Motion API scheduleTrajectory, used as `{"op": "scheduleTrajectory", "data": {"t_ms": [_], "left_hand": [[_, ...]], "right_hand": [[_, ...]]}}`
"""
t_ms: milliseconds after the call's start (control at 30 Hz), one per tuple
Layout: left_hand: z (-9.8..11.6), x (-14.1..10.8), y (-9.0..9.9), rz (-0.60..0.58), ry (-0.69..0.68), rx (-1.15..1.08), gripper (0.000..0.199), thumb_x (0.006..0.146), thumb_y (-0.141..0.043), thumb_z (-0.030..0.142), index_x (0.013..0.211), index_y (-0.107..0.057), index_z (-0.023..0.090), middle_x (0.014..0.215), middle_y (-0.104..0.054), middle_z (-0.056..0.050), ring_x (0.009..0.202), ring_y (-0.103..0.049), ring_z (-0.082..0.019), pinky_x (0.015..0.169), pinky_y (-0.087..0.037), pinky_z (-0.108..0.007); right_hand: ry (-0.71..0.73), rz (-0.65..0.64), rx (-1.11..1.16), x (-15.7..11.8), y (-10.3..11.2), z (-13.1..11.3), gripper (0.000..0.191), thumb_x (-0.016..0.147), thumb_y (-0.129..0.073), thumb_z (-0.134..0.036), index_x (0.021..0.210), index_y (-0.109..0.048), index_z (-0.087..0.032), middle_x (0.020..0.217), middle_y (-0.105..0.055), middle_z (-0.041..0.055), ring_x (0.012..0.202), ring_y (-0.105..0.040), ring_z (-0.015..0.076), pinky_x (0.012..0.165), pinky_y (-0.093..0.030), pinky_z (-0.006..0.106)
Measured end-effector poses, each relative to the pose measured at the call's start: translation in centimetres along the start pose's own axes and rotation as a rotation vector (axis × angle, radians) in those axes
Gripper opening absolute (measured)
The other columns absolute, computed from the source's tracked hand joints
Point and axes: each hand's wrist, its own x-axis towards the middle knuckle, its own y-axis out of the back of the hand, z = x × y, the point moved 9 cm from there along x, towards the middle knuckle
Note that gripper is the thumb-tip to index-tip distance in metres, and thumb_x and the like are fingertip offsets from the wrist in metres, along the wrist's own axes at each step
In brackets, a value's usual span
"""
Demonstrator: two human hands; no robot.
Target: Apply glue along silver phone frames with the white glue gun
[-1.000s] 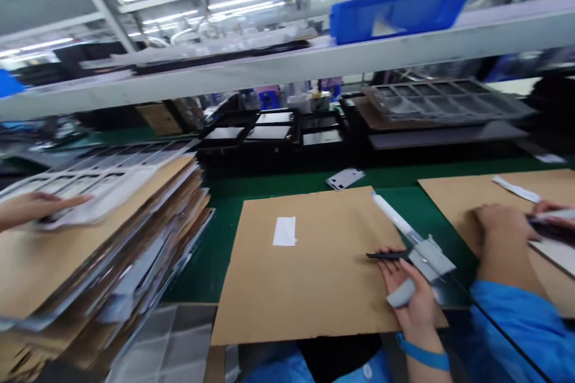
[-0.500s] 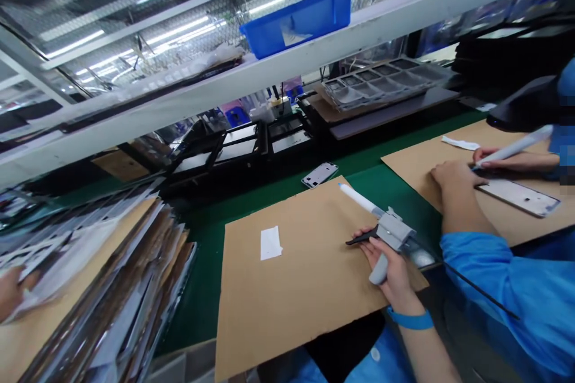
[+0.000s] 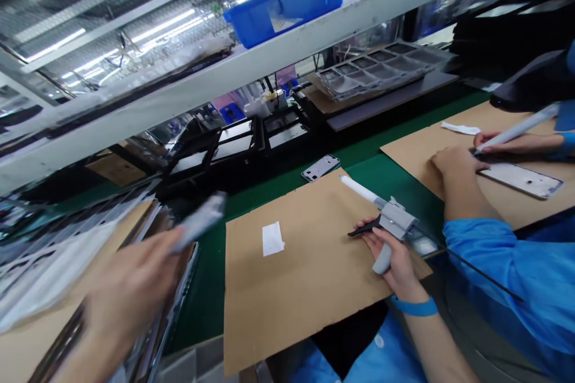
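Observation:
My left hand (image 3: 135, 287), smeared by motion, passes over the stack of sheets at the left. Its fingers are closed on a thin pale-grey piece (image 3: 202, 218), probably a phone frame, though blur hides the details. My right hand (image 3: 390, 254) is wrapped around the grip of a grey glue gun (image 3: 398, 219) with a black trigger and a white syringe (image 3: 359, 190) pointing up and left. Below the gun lies a cardboard sheet (image 3: 314, 287) with a small white paper slip (image 3: 272, 239) on it. A phone frame (image 3: 320, 168) rests beyond the sheet's far edge.
Layered trays and sheets (image 3: 148, 221) are piled at the left. A co-worker's hand (image 3: 456, 164) works at the right beside another phone frame (image 3: 521, 180). Overhead runs a shelf (image 3: 179, 90) with a blue bin (image 3: 287, 3). A cord trails from the gun.
My left hand has come in from the left edge, away from the stack, carrying the pale piece rightward. My right hand keeps its grip on the glue gun. The view has shifted slightly.

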Motion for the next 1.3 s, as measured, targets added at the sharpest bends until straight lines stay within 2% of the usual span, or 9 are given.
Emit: {"op": "scheduleTrajectory", "data": {"t_ms": [33,133,233,300,433,633,967,1100,1300], "left_hand": [[1.8,-0.8,-1.9,0.042,-0.05,0.052,0.074,0.105,-0.058,0.043,0.167,-0.041,0.079,0.126,-0.085,0.013,0.098,-0.085,-0.038,0.082,-0.069,-0.059],[7.8,-1.3,-12.4,-0.174,-0.106,0.018,0.052,0.109,-0.057,0.028,0.154,-0.075,0.045,0.134,-0.085,-0.003,0.11,-0.084,-0.035,0.093,-0.068,-0.052],[11.6,0.5,-21.3,-0.31,-0.028,0.049,0.044,0.109,-0.059,0.018,0.145,-0.08,0.031,0.141,-0.082,-0.009,0.116,-0.081,-0.033,0.095,-0.064,-0.045],[13.0,2.4,-24.7,-0.322,-0.024,0.068,0.043,0.109,-0.058,0.014,0.143,-0.079,0.027,0.141,-0.081,-0.012,0.116,-0.079,-0.033,0.098,-0.061,-0.045],[13.7,6.9,-28.3,-0.307,-0.067,0.086,0.044,0.106,-0.053,0.005,0.137,-0.079,0.021,0.143,-0.078,-0.018,0.124,-0.074,-0.035,0.106,-0.055,-0.048],[14.1,10.2,-29.5,-0.275,-0.12,0.105,0.052,0.105,-0.045,0.003,0.143,-0.077,0.019,0.146,-0.076,-0.019,0.123,-0.072,-0.035,0.106,-0.055,-0.048],[16.0,1.9,-26.0,-0.368,-0.472,-0.249,0.043,0.115,-0.051,0.018,0.146,-0.079,0.031,0.136,-0.083,-0.011,0.12,-0.08,-0.026,0.119,-0.059,-0.049],[13.8,2.8,-24.0,-0.41,-0.181,-0.561,0.029,0.117,-0.058,0.04,0.126,-0.084,0.028,0.12,-0.087,-0.007,0.107,-0.082,-0.025,0.112,-0.06,-0.043],[11.1,4.6,-24.5,-0.605,0.258,-0.901,0.04,0.093,-0.08,0.062,0.103,-0.086,0.023,0.115,-0.086,-0.008,0.109,-0.079,-0.03,0.093,-0.061,-0.037]], "right_hand": [[-0.004,0.003,0.0,0.0,0.1,0.0,0.055,0.055,-0.103,-0.036,0.102,-0.079,-0.018,0.113,-0.081,0.0097,0.111,-0.082,0.031,0.11,-0.071,0.043],[-0.002,-0.012,0.02,0.1,0.1,0.0,0.058,0.054,-0.103,-0.036,0.104,-0.079,-0.019,0.113,-0.081,0.0102,0.114,-0.082,0.033,0.113,-0.069,0.048],[0.019,-0.04,0.013,0.3,0.0,0.1,0.048,0.061,-0.1,-0.039,0.099,-0.078,-0.02,0.11,-0.081,0.0089,0.116,-0.081,0.0311,0.112,-0.07,0.044],[0.028,-0.047,0.01,0.4,0.1,0.2,0.043,0.064,-0.098,-0.041,0.095,-0.077,-0.021,0.109,-0.081,0.0075,0.114,-0.082,0.0282,0.108,-0.071,0.04],[0.042,-0.083,0.023,1.0,0.0,0.3,0.038,0.067,-0.096,-0.042,0.095,-0.078,-0.023,0.115,-0.082,0.0089,0.116,-0.082,0.0297,0.111,-0.069,0.047],[0.123,-0.1,0.03,1.8,0.1,0.1,0.024,0.072,-0.092,-0.042,0.087,-0.077,-0.029,0.11,-0.083,0.01,0.114,-0.083,0.0359,0.104,-0.071,0.056],[0.038,-0.103,0.119,0.9,-0.4,-0.4,0.037,0.067,-0.094,-0.041,0.095,-0.074,-0.026,0.111,-0.081,0.0063,0.12,-0.08,0.0291,0.116,-0.066,0.043],[0.032,-0.077,0.083,0.1,0.0,-0.9,0.046,0.067,-0.094,-0.043,0.107,-0.078,-0.024,0.114,-0.079,0.005,0.12,-0.079,0.0257,0.123,-0.063,0.044],[0.081,-0.057,0.018,0.0,0.7,-1.4,0.039,0.068,-0.092,-0.042,0.098,-0.078,-0.021,0.114,-0.079,0.0088,0.12,-0.077,0.0286,0.132,-0.054,0.057]]}}
